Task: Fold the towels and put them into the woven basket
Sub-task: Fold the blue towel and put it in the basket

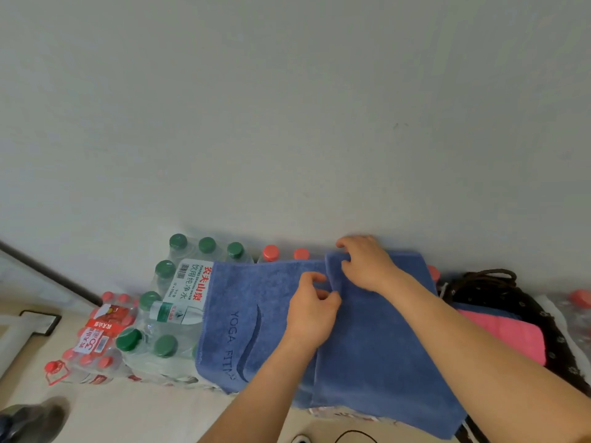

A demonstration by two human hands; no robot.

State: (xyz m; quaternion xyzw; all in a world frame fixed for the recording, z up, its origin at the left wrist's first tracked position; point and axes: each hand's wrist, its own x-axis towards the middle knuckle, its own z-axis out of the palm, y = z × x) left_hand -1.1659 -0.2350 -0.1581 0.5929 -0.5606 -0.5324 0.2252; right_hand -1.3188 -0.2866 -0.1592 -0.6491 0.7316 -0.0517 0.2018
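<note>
A blue towel (256, 302) with dark "YOGA FITN" lettering lies spread over packs of bottled water against the wall. Its right part is folded over the left, and the fold edge runs down the middle. My left hand (311, 311) pinches that folded edge near the middle of the towel. My right hand (364, 263) grips the same edge at its far corner by the wall. At the right stands a dark basket (537, 314) with rope handles, holding a folded pink towel (508, 334) and a bit of blue cloth behind it.
Shrink-wrapped packs of green-capped bottles (166, 302) and red-capped bottles (96, 340) sit left of the towel, on the floor by the white wall. More red caps (270, 252) show behind the towel. A dark shoe (35, 417) is at the bottom left.
</note>
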